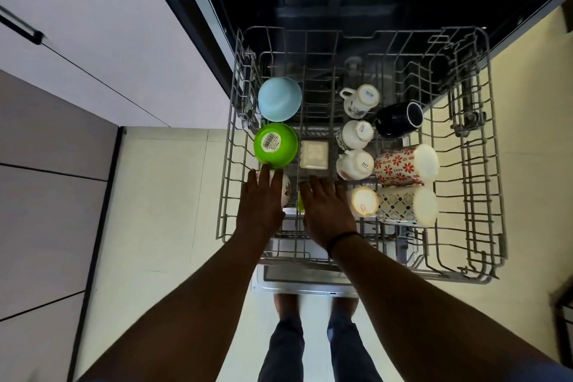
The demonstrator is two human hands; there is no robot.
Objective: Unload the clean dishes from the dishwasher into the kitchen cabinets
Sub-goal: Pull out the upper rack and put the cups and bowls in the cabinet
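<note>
The wire dishwasher rack is pulled out below me. Upside down along its left side stand a blue bowl and a green bowl with a barcode sticker. My left hand lies with straight fingers on a white floral bowl at the rack's near left. Beside it, my right hand is spread flat over a small green item, mostly hidden. A square white dish sits just beyond my fingertips.
To the right lie several white cups, a dark mug, a red-flowered mug and a black-patterned mug. The rack's right third holds nothing. Closed cabinet fronts are on my left, the dishwasher door at my feet.
</note>
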